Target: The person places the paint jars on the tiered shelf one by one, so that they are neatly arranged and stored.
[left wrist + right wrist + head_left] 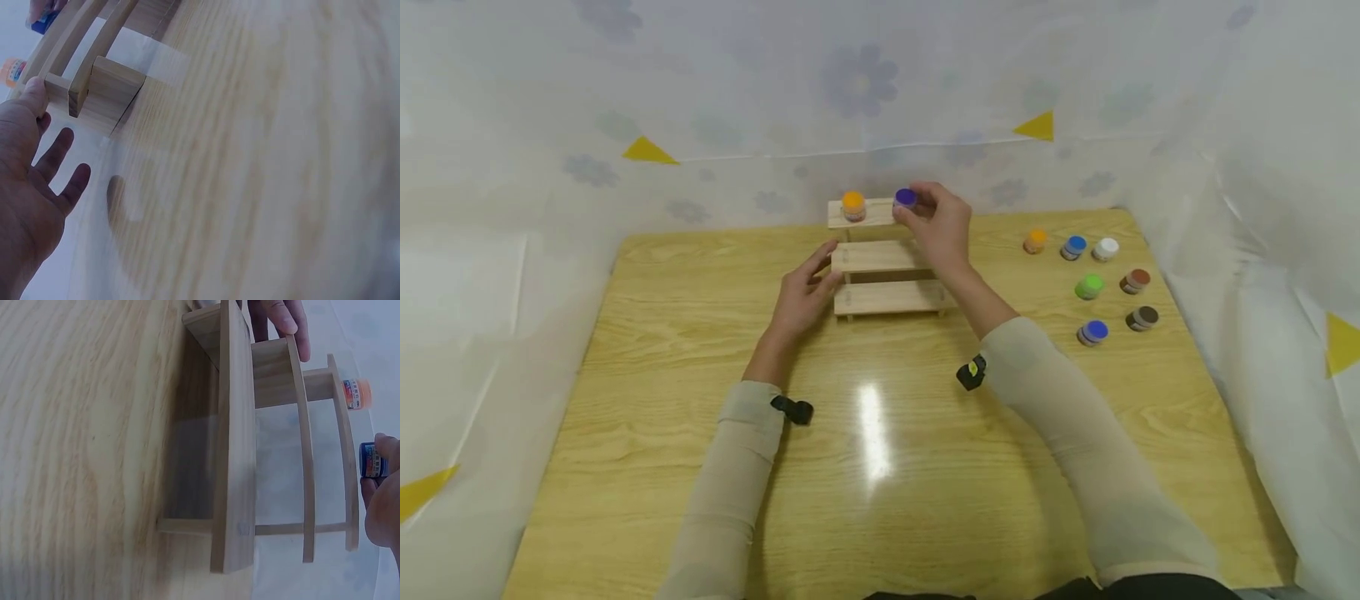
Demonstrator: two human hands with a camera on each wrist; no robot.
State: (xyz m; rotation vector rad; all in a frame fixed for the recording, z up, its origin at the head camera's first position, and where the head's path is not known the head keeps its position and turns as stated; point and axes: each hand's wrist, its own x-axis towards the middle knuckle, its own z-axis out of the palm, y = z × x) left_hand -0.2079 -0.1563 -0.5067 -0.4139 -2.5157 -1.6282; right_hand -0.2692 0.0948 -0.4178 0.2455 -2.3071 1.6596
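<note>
the right hand (943, 227) is pinching the purple-lidded jar (905, 198) at the top tier (877, 213) of the wooden stand (887, 298), right of an orange-lidded jar (853, 206); base contact is not showing clearly. the left hand (802, 298) is gripping the middle tier's (880, 257) left end, apparently bracing the stand. good placement is likely calling for a level jar, full seating inside the edge, and a gentle release.

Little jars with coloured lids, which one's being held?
The dark violet-blue-lidded jar at the top shelf, pinched by the right hand; no hand touches any other.
</note>
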